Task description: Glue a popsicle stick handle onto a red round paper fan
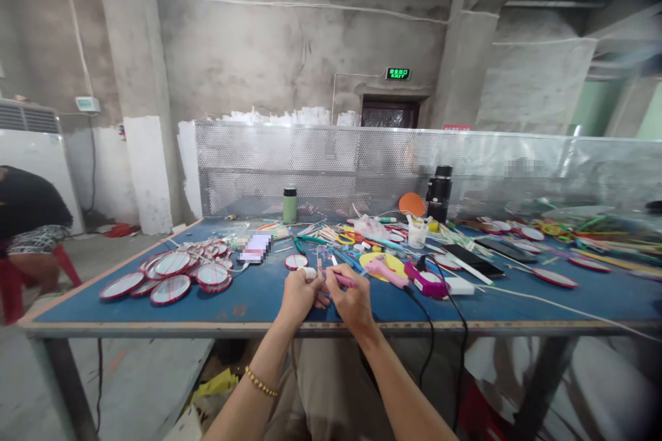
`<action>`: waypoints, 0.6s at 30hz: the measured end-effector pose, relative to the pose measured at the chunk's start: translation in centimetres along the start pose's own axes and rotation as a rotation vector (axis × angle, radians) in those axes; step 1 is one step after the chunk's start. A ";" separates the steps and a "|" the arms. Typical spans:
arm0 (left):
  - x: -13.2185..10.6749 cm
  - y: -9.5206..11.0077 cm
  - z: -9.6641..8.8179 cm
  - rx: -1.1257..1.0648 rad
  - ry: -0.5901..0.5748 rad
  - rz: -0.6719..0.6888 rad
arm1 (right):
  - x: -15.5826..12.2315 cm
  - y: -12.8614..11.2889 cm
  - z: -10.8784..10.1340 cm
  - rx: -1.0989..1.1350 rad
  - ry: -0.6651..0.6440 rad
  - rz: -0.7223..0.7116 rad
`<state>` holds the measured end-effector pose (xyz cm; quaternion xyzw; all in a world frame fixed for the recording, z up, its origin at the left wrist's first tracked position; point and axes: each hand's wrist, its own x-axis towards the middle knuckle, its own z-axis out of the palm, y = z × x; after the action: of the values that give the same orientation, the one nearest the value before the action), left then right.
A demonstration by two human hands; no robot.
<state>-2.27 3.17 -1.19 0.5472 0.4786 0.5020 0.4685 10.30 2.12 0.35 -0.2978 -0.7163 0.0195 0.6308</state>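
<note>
In our right hand [352, 298] we grip a pink pen-like tool [345, 280]: it lies between the thumb and the curled fingers, its barrel slanting across the hand, above the near edge of the blue tabletop [217, 303]. The barrel is slim and deep pink; its working end is too small for us to make out.

Our left hand [298, 300] is just beside it, fingers bent inward and a white wrap [309, 273] around one of them. A thin pale strip [319, 262] shows upright at these fingertips, but we cannot tell whether they pinch it.

Just beyond the left hand we see a round, red-rimmed disc [296, 262] with a pale face; more such discs [172, 264] overlap in a pile farther left. To the right, a pink glue gun [385, 270] rests on a yellow disc [397, 264], near a magenta box [427, 282].
</note>
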 end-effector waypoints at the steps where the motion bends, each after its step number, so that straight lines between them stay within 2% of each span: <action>1: 0.0 0.0 0.0 -0.002 -0.001 0.002 | 0.0 0.0 0.0 0.002 -0.005 -0.001; 12: -0.1 0.2 0.0 0.012 0.001 -0.005 | 0.1 -0.1 0.1 -0.004 -0.034 0.004; 18: -0.3 0.3 -0.1 0.005 -0.022 0.002 | 0.2 -0.1 0.0 0.001 -0.005 0.002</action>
<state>-2.36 2.89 -0.90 0.5541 0.4741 0.4954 0.4720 10.22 2.11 0.54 -0.2981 -0.7177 0.0211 0.6290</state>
